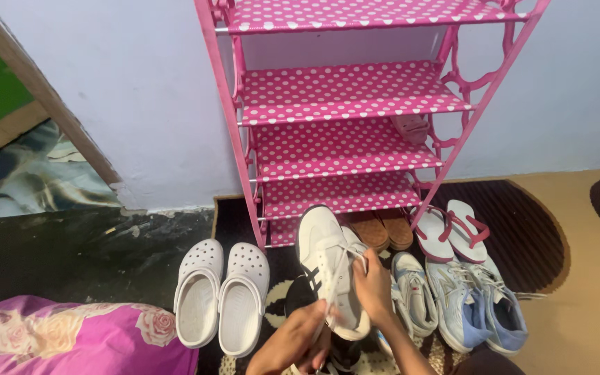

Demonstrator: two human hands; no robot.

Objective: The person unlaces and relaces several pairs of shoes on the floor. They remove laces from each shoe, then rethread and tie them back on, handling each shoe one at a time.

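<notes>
My left hand [298, 337] and my right hand [373, 286] both hold a white sneaker with black side stripes [326, 260], toe pointing toward the rack. The left hand grips it near the heel and the right hand pinches its white laces. A second white sneaker [413, 290] lies just right of the right hand. The pink polka-dot shoe rack [345, 94] stands against the wall straight ahead. Its shelves are bare apart from a pink item [411, 127] on the third shelf.
A pair of white clogs [222, 292] sits to the left. Brown shoes [382, 229] lie under the rack, pink-strapped flip-flops [453, 230] and light blue sneakers [477, 304] to the right. A pink floral cushion [71, 337] is at lower left. A doorway [8, 125] opens at left.
</notes>
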